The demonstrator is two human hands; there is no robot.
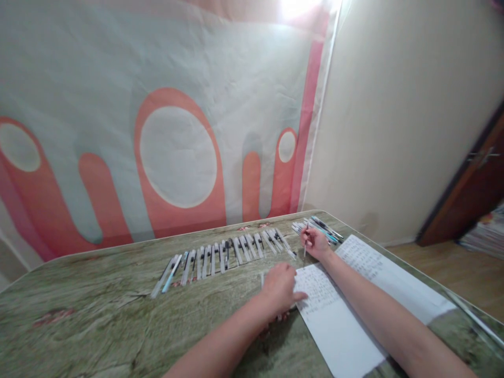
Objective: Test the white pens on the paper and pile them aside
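Our right hand (315, 244) pinches a slim pen (305, 245) near the top of the handwritten sheet (342, 341); our left hand (277, 286), thumb spread, touches its left edge. Pens in a row (214, 260) lie to its left, a pen cluster (323, 227) beyond. Our right forearm (370, 302) partly blocks it and another written sheet (409, 289) on its right.

The tabletop (106, 315) looks like matt, streaked wood; the sheets (346, 336) are smooth matt paper; the backdrop (236, 68) is creased cloth.
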